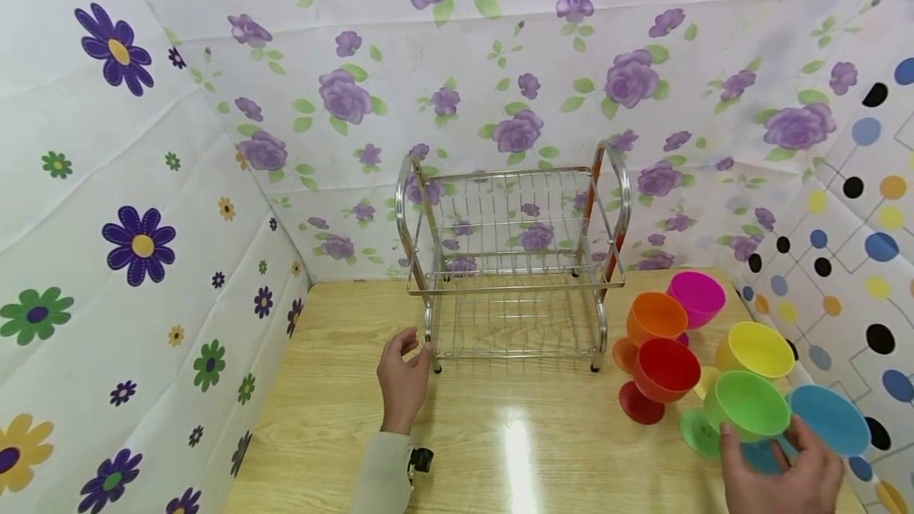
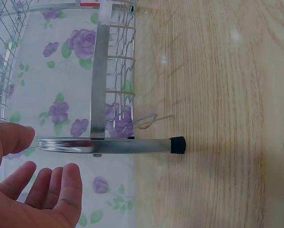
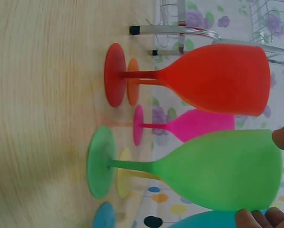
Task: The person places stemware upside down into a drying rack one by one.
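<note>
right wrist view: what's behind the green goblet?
Yellow goblet: part of foot and stem show; its bowl is covered by the green goblet. Pink goblet: visible except a covered part of its bowl.

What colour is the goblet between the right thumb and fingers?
Plain green; the goblet shows best in the right wrist view.

The rack (image 1: 517,289) stands on the bench (image 1: 336,395), cloth (image 1: 471,54) behind it, six goblets (image 1: 667,367) to its right. Left fingers (image 2: 71,180) are beside its left side; right fingers (image 1: 807,436) around a front goblet (image 1: 746,407).
</note>
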`<state>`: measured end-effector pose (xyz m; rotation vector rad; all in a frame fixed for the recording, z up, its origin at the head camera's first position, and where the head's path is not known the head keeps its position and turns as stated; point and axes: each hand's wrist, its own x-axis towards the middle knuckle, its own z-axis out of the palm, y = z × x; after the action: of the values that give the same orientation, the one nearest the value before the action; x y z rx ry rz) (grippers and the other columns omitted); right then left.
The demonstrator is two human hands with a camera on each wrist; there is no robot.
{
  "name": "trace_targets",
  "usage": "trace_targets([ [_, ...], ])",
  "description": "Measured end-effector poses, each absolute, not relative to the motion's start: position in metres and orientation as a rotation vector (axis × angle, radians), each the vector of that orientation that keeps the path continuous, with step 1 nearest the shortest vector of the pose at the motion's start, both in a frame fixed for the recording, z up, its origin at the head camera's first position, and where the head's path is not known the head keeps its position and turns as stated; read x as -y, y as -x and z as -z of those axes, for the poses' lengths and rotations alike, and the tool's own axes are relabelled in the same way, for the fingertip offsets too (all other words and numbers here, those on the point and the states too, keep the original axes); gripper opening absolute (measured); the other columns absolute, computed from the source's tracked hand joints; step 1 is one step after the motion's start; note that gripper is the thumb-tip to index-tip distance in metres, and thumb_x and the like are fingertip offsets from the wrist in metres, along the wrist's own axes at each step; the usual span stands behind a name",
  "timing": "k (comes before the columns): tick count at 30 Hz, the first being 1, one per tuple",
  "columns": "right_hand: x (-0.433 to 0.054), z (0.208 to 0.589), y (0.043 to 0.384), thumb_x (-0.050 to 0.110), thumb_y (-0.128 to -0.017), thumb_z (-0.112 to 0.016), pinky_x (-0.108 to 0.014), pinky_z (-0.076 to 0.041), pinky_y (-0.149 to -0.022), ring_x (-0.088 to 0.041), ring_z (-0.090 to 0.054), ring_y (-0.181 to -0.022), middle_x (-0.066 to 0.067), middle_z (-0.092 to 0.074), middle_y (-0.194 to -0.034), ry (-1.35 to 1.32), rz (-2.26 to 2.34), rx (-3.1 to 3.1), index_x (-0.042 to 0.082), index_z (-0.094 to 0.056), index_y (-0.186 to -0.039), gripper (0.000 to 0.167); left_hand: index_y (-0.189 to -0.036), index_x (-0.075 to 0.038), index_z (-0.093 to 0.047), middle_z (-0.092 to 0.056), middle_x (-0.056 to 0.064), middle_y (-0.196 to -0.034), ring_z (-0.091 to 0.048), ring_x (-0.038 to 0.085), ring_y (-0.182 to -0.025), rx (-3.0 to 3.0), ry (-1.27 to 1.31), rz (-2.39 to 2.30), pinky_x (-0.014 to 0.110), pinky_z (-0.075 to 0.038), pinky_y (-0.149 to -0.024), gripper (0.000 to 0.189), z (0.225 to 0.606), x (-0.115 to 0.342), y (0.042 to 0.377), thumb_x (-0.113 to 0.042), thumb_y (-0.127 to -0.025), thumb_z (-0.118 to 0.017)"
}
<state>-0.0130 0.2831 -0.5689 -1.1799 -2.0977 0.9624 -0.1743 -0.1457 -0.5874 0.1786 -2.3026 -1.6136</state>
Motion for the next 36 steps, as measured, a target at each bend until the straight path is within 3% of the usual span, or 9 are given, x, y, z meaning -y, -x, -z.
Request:
trace_targets([
  [7, -0.281, 0.583, 0.021, 0.037, -0.087, -0.085, -0.028, -0.046, -0.121, -0.025, -0.052, -0.141, -0.011, -0.044, -0.155, 1.142, -0.988, 1.950, 0.026, -0.043, -0.159, 0.084, -0.135, -0.007, -0.068, -0.069, 0.010, -0.124, -0.069, 0.028, -0.116, 2.285, -0.225, 1.611, 0.045, -0.065, -0.093, 0.039, 0.594, 0.143, 0.182, -0.012, -0.098, -0.077],
  [16, -0.281, 0.597, 0.032, 0.039, -0.092, -0.081, -0.041, -0.041, -0.126, -0.028, -0.047, -0.148, -0.009, -0.039, -0.162, 1.187, -1.020, 1.975, 0.033, -0.031, -0.164, 0.088, -0.135, -0.006, -0.069, -0.071, 0.009, -0.117, -0.072, 0.027, -0.108, 2.261, -0.226, 1.548, 0.040, -0.067, -0.087, 0.039, 0.600, 0.141, 0.191, -0.006, -0.096, -0.077],
  [25, -0.279, 0.608, 0.036, 0.043, -0.088, -0.085, -0.043, -0.046, -0.123, -0.031, -0.051, -0.145, -0.012, -0.041, -0.161, 1.213, -1.034, 1.951, 0.030, -0.033, -0.165, 0.094, -0.128, -0.010, -0.074, -0.072, 0.009, -0.111, -0.074, 0.026, -0.103, 2.259, -0.211, 1.498, 0.036, -0.067, -0.083, 0.034, 0.605, 0.140, 0.195, -0.003, -0.095, -0.078],
  [36, -0.278, 0.609, 0.033, 0.042, -0.090, -0.082, -0.040, -0.048, -0.119, -0.027, -0.050, -0.143, -0.009, -0.040, -0.161, 1.244, -1.053, 1.934, 0.034, -0.033, -0.164, 0.089, -0.125, -0.011, -0.077, -0.074, 0.006, -0.106, -0.074, 0.022, -0.099, 2.252, -0.192, 1.494, 0.033, -0.067, -0.081, 0.031, 0.602, 0.137, 0.196, -0.006, -0.094, -0.079],
])
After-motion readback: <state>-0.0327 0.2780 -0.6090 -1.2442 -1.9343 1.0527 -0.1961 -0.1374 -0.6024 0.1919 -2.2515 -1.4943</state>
